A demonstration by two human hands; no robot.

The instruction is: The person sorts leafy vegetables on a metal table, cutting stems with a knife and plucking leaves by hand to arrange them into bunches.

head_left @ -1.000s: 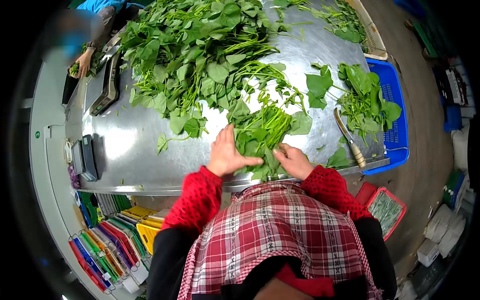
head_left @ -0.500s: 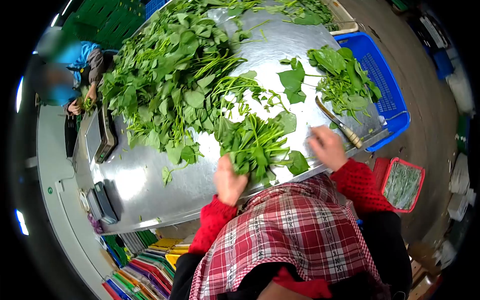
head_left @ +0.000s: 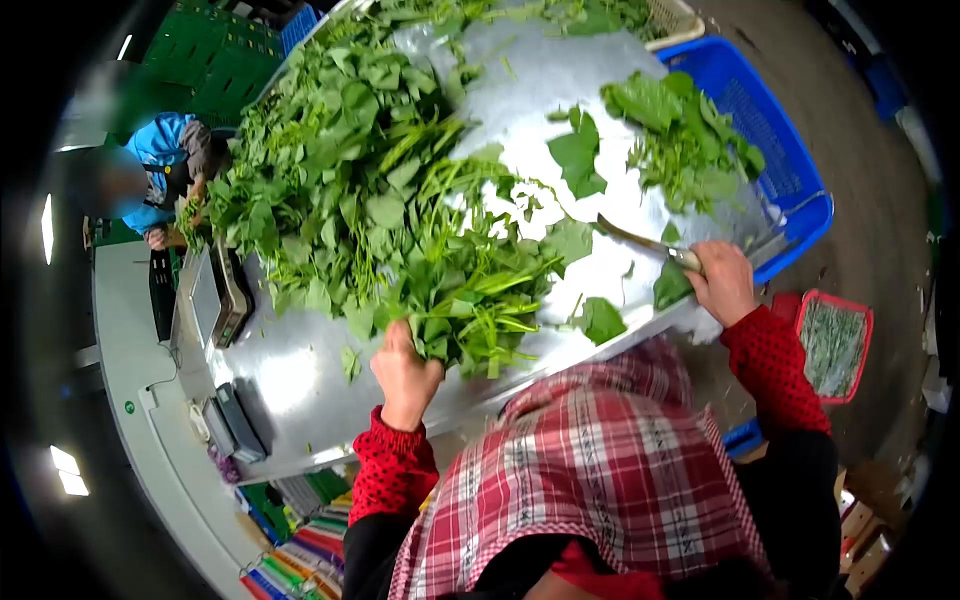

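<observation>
My left hand (head_left: 406, 378) is closed around a bunch of leafy green stems (head_left: 490, 310) near the front edge of the metal table (head_left: 330, 405). The cut-looking stem ends point right. In my right hand (head_left: 722, 282) is a curved knife (head_left: 640, 238), gripped by its handle, with the blade pointing left over the table. A large heap of the same leafy greens (head_left: 340, 160) lies beyond my left hand. Past the knife sits a smaller pile of greens (head_left: 680, 140). Loose leaves (head_left: 602, 320) lie between my hands.
A blue plastic crate (head_left: 790, 170) stands against the table's right end, with a red-rimmed basket (head_left: 833, 345) on the floor below. Scales (head_left: 218, 295) rest on the left side. Another person in a blue vest (head_left: 160, 165) handles greens at the far left.
My right hand has taken hold of the knife handle and lifted it from the table. My left hand has moved left with the bunch.
</observation>
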